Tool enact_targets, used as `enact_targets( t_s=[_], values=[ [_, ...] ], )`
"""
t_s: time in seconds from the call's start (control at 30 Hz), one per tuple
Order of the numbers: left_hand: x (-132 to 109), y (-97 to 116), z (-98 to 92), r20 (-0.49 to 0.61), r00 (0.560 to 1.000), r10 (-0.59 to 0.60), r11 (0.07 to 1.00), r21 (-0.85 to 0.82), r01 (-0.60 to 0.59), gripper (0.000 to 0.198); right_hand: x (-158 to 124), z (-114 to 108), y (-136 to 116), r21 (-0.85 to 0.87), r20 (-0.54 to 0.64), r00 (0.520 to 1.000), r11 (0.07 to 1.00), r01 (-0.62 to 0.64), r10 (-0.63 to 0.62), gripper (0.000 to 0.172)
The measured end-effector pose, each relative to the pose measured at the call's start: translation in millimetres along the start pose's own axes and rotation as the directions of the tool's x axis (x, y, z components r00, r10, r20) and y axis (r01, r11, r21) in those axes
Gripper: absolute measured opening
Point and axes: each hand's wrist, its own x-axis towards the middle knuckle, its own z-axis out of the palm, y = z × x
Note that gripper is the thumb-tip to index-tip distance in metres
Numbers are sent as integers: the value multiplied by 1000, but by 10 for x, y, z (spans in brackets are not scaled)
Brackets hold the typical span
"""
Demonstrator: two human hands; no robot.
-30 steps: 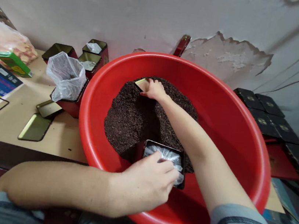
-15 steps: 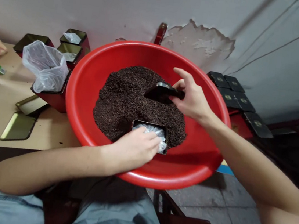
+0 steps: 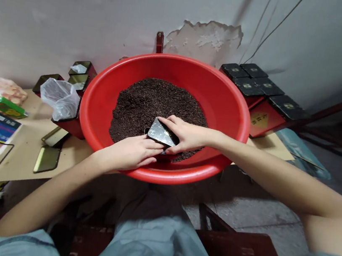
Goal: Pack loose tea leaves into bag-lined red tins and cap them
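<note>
A wide red basin (image 3: 229, 106) holds a heap of dark loose tea leaves (image 3: 159, 94). Over the near part of the heap, my right hand (image 3: 185, 135) grips a black tin lid (image 3: 162, 132) between thumb and fingers, tilted on top of a tin. That tin sits in the basin and is mostly hidden under the lid and hands. Beside it, my left hand (image 3: 137, 151) rests with its fingers stretched along the tin's near left side, touching the lid's edge.
Open tins stand at the left, one with a clear plastic bag (image 3: 60, 97) sticking out. A loose lid (image 3: 47, 159) lies on the table (image 3: 74, 150). Closed red tins with black lids (image 3: 267, 86) stand at the right. A green box (image 3: 8, 107) is at far left.
My right hand has brought the lid down and left onto the tin. My left hand has moved off the plastic bag in the tin to its side. The view has shifted.
</note>
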Motion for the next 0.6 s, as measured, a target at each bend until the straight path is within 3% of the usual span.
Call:
enact_targets(
  t_s=[0.1, 0.2, 0.27, 0.3, 0.4, 0.47, 0.6],
  values=[
    [-126, -15, -70, 0, 997, -74, 996, -42, 74, 33, -37, 89, -6, -38, 10, 1000, 999, 20, -20, 111],
    [-238, -55, -147, -63, 946, -318, 947, -67, 314, 27, -94, 124, -4, -57, 20, 991, 989, 134, -134, 104],
    [-257, -101, -164, -62, 866, -495, 859, -185, 478, 28, -94, 126, -12, -112, 34, 977, 971, 213, -211, 102],
    [-246, -125, -161, -22, 836, -548, 804, -289, 519, 38, -82, 125, -23, -148, 44, 972, 961, 233, -229, 101],
    [-141, -176, -139, 126, 805, -580, 625, -566, 538, 54, -40, 122, -99, -245, 64, 970, 939, 241, -233, 99],
    [-46, -181, -137, 163, 778, -606, 591, -563, 578, 47, -42, 127, -182, -302, 63, 972, 924, 235, -227, 96],
    [110, -172, -166, 214, 724, -656, 636, -359, 683, 46, -93, 148, -313, -375, 40, 980, 907, 193, -193, 93]
  ],
)
